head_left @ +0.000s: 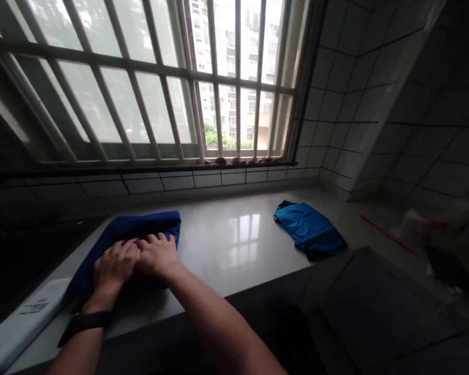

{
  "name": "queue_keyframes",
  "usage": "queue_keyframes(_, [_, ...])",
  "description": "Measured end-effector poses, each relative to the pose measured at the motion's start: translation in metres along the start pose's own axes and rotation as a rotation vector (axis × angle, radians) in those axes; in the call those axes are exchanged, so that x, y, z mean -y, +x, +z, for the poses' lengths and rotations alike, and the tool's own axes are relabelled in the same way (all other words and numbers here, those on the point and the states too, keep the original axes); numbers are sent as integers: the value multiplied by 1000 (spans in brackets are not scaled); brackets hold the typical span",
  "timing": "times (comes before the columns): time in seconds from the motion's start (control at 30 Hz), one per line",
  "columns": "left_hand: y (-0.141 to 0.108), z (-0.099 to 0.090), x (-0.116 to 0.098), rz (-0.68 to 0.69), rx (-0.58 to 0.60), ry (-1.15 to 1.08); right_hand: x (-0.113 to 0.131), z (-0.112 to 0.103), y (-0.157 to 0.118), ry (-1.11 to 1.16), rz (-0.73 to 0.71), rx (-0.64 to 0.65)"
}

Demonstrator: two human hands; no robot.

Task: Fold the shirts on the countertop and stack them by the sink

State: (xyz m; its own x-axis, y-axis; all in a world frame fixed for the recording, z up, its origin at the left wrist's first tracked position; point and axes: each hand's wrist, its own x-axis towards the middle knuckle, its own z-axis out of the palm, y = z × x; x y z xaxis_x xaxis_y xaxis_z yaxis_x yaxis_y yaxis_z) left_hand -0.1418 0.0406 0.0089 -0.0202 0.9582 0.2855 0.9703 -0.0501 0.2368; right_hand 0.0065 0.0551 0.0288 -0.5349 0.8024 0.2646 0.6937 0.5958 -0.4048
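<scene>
A dark blue cloth [148, 219] lies bunched on the left part of the light countertop [214, 255]. On top of it rests my left hand [116, 263], its fingers spread on the fabric, with a black band on the wrist. Beside it, touching it, my right hand [156, 255] also lies on the cloth with its fingers apart. Neither hand visibly grips the fabric. A brighter blue folded cloth [310, 226] with black edges lies further right on the counter, away from both hands.
A white board-like object [31, 317] lies at the lower left beside the dark area. On the right are a thin red strip [386, 234] and a blurred pale item [418, 226]. A barred window [140, 65] stands behind the counter.
</scene>
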Motion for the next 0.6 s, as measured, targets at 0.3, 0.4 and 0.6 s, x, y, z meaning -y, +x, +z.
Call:
queue_keyframes(0.3, [0,-6,-17,-321,-40,-66,-32,-62,-64,86,-199,-15])
queue_keyframes(0.4, [0,-2,-17,-310,-82,-51,-80,-89,-137,114,-102,-122])
queue_keyframes(0.6, [-2,-8,-33,-304,-117,5,-171,-106,-224,-61,281,-298])
